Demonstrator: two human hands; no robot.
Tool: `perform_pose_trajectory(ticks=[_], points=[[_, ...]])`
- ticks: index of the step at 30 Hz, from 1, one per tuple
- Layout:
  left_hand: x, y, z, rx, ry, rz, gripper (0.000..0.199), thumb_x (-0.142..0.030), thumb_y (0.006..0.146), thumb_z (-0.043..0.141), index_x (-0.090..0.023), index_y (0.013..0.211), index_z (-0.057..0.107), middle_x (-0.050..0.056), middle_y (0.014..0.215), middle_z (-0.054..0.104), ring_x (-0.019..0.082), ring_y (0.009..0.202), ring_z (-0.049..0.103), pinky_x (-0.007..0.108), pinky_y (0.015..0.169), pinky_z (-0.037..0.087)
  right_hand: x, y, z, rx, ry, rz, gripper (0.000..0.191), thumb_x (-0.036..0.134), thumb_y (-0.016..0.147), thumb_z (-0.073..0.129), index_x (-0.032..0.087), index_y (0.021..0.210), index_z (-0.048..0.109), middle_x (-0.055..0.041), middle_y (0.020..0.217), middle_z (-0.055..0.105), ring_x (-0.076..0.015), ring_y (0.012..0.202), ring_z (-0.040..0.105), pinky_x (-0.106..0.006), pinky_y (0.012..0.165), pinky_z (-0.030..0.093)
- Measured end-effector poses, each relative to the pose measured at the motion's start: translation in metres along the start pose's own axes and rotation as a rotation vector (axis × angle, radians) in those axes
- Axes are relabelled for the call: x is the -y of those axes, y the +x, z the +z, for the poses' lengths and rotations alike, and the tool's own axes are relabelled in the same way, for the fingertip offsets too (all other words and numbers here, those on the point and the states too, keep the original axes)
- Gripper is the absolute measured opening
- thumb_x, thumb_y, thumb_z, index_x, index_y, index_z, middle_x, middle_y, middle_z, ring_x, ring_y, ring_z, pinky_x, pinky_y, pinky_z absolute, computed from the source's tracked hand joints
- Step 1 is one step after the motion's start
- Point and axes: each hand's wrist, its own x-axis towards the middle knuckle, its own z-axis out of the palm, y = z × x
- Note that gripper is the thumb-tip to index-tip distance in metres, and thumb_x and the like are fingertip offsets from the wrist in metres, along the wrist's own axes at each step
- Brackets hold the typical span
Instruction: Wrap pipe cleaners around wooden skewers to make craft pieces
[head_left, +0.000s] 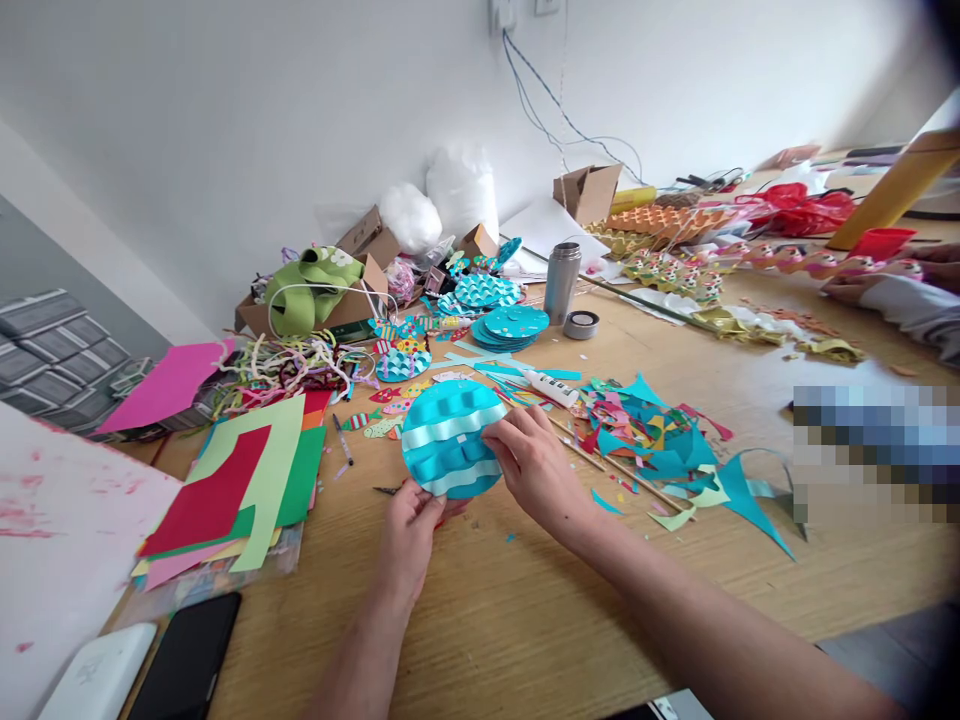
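Here, a round blue paper disc (439, 455) is held up over the wooden worktop (487, 630), nearer the viewer than the brushed-metal flask (562, 285) and to its left. Wavy white bands (442, 432) cross the disc, between blue folds that stand up in soft ridges. Just left of the flask lies a stack of flat blue discs (514, 325); its round cap (581, 323) sits just in front of it. Nearer than the flask are a white plastic tube (551, 387) and, to the right, a heap of curved, jagged paper scraps (645, 430). Well to the flask's left spread fuzzy, bent stems (292, 370) and, nearer still, smooth coloured sheets (225, 490).

A dark pointed tip (386, 490) shows beside the left hand (412, 520), but whatever it belongs to is mostly hidden. A pixelated patch (870, 450) masks an area right of the flask, and a co-worker's sleeve (907, 310) is cut off at the right edge.

The left hand's fingers pinch the disc's lower rim, thumb in front, the others largely hidden behind. The right hand (536, 465) has its fingers bunched at the disc's right side, over the band ends; whether they grip anything I cannot tell.
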Motion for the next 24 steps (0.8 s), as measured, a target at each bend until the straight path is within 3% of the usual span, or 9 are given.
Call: perform_pose_trajectory(ticks=[24], points=[[-0.0009,-0.0017,0.0021,-0.004,0.053,-0.008,0.036,-0.032,0.067,0.073,-0.015,0.097,0.066,0.010,0.090,0.073,0.027,0.091,0.067,0.037,0.077,0.052,-0.0033,-0.0010,0.0022,0.024,0.000,0.005,0.021,0.017,0.092,0.046,0.020,0.083,0.065,-0.0066,0.082,0.057,-0.0208,0.079,0.044,-0.032,0.071,0.039]])
